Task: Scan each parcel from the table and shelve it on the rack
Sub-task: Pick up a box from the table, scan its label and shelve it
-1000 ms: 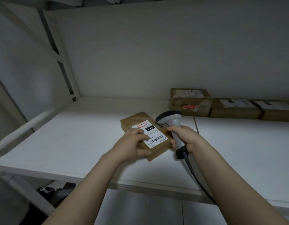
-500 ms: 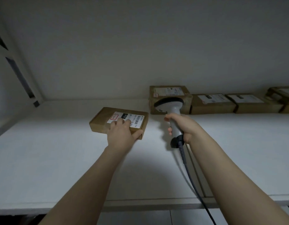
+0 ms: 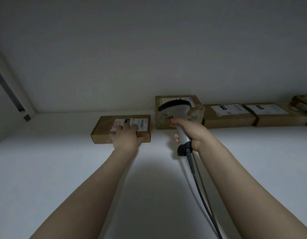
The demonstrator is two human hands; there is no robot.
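Note:
A flat brown parcel (image 3: 104,128) with a white barcode label lies on the white rack shelf (image 3: 63,169), near the back wall. My left hand (image 3: 126,137) rests on it, fingers flat across the label and thumb against its front edge. Just to the right, my right hand (image 3: 192,130) grips the handle of a grey barcode scanner (image 3: 175,107), held upright above the shelf with its head in front of the neighbouring parcel (image 3: 166,100). The scanner's dark cable (image 3: 201,190) trails down toward me.
Several more labelled brown parcels stand in a row along the back wall to the right, such as one (image 3: 228,116) and another (image 3: 277,114). The rack's upright (image 3: 9,90) is at the far left. The wall closes off the shelf behind.
My left hand has carried the parcel from the shelf's front to the back, turned it square to the wall and set it beside the row. The scanner moved forward with my right hand.

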